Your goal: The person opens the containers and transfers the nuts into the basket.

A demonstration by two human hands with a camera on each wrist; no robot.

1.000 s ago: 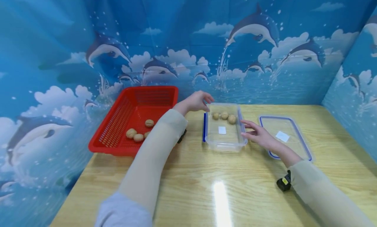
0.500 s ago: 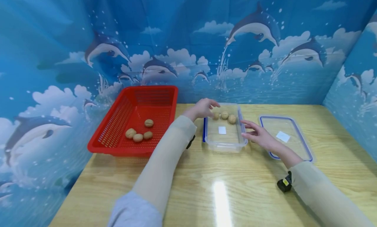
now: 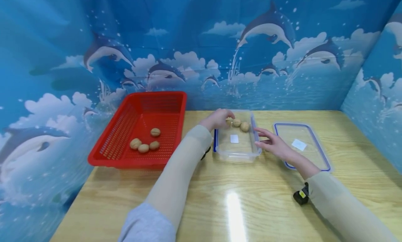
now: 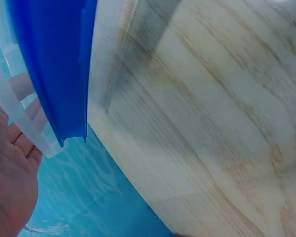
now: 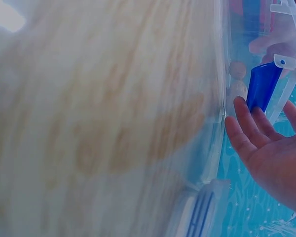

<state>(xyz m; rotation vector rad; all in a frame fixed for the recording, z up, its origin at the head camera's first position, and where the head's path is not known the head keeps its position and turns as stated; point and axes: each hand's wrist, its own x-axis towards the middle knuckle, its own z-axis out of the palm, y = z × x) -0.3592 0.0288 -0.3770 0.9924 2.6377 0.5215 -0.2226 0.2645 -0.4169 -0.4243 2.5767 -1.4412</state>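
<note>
Farthest left on my head feed, to the left of the left hand, I see a red basket [image 3: 125,163] with four walnuts [image 3: 143,148] on its floor. The left hand [image 3: 218,119] is bent over the left rim of a clear box [image 3: 235,154], fingers curved down beside the leftmost walnut [image 3: 228,122]; I can't tell whether they grasp it, and the left wrist view shows the fingers only through clear plastic. A blue flap [image 3: 215,140] hangs below that hand. Between the hands, inside the box, two more walnuts [image 3: 245,126] sit next to the first, beyond a white label [image 3: 234,138]. The right hand [image 3: 274,144] is released, fingers loosely extended, tips apparently touching the box's right wall. Just right of it a clear lid [image 3: 309,156] with a blue edge lies on the wooden table [image 3: 263,200].
</note>
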